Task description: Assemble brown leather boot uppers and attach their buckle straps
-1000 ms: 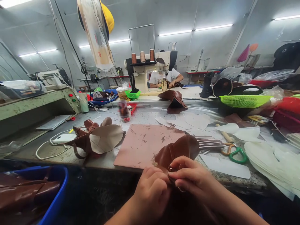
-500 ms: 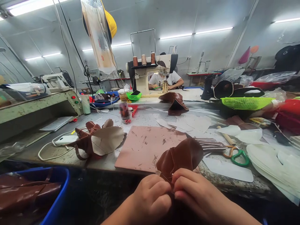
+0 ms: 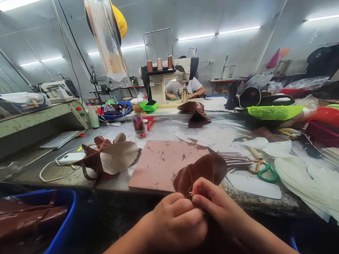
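Left hand (image 3: pixel 174 220) is curled into a fist and right hand (image 3: pixel 217 208) pinches with its fingertips. Both grip the near end of the brown leather piece (image 3: pixel 205 169) at the desk's (image 3: pixel 169 131) near edge, beside the pink cutting mat (image 3: pixel 159 162). A tiny metal bit glints between the fingers, too small to name. The leather's lower end is hidden behind the hands.

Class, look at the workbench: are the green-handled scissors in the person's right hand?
No: the scissors lie on the workbench, while the right hand and left hand pinch the brown leather piece.
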